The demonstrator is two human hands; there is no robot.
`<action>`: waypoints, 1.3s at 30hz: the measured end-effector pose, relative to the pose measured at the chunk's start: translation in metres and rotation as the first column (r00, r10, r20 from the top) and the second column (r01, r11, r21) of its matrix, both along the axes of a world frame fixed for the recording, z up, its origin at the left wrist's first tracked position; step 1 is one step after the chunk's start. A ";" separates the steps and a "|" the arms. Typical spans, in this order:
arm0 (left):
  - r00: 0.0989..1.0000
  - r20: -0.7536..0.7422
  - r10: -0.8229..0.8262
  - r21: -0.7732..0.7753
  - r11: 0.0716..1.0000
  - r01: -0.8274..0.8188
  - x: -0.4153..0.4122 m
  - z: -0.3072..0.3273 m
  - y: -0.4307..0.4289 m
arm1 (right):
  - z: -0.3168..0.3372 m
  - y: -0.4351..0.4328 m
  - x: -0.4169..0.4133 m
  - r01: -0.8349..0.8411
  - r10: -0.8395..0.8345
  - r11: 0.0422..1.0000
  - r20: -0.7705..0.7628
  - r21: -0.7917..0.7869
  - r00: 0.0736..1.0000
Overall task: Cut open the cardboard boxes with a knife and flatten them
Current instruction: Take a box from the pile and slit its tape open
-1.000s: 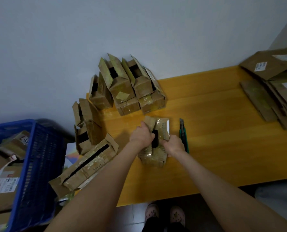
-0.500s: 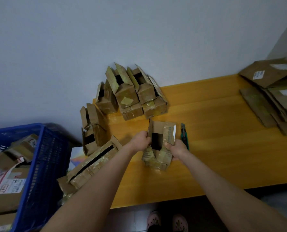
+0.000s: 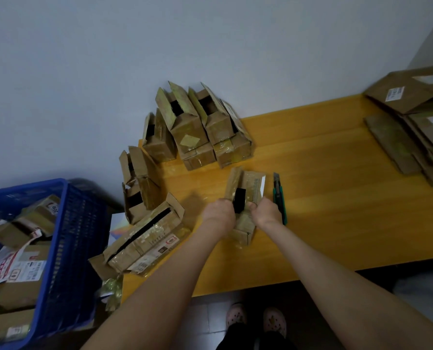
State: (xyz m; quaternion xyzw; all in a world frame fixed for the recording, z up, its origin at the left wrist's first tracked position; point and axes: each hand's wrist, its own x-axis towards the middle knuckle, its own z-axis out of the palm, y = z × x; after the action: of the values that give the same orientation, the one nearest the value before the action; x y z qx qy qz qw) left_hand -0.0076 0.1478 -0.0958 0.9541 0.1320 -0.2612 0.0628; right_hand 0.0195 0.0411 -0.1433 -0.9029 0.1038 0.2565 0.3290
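Since half a second ago the small box (image 3: 247,181) has sunk lower on the worktop (image 3: 331,210) and its mouth has narrowed to a dark slot. Your left hand (image 3: 219,213) and right hand (image 3: 267,212) grip it from either side, fingers curled over the cut flap edges. The knife (image 3: 278,195) lies on the worktop just beside your right hand, blade out. Opened boxes (image 3: 192,130) stand stacked against the wall, and flattened cardboard (image 3: 397,140) lies at the far right.

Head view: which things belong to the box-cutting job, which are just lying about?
Job: box, held by left hand and right hand; knife; opened boxes; flattened stack; blue crate of boxes.
Lying about: paper by crate; tape scrap.
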 end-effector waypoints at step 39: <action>0.961 0.275 -0.033 -0.413 0.898 0.149 0.027 0.055 0.045 | 0.060 -0.055 0.036 0.051 -0.023 0.994 0.269 -0.099 0.963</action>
State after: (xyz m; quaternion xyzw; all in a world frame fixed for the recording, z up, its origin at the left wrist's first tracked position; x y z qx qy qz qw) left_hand 0.0196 0.1923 -0.0413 0.9479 0.0166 -0.1585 0.2760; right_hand 0.0557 -0.0136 -0.0836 -0.9432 0.0886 0.1202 0.2967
